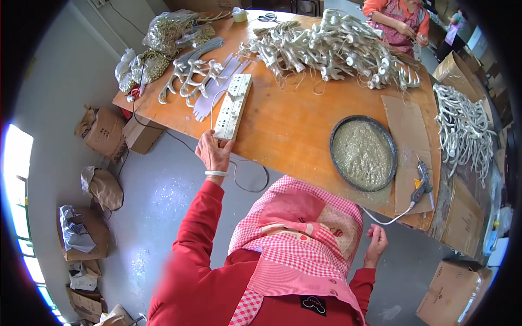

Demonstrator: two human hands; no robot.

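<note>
We are reaching with our left hand (213, 153) to the near end of a white power strip (232, 106) and our fingers are touching it; if they are gripping it, we cannot tell. The strip is lying near the edge of the wooden table (293, 125). Our right hand (376, 243) is hanging loosely half-open below the table edge, holding nothing, near the glue gun (422, 187) and its cable. A round tray of glitter (363, 153) is sitting beside it.
</note>
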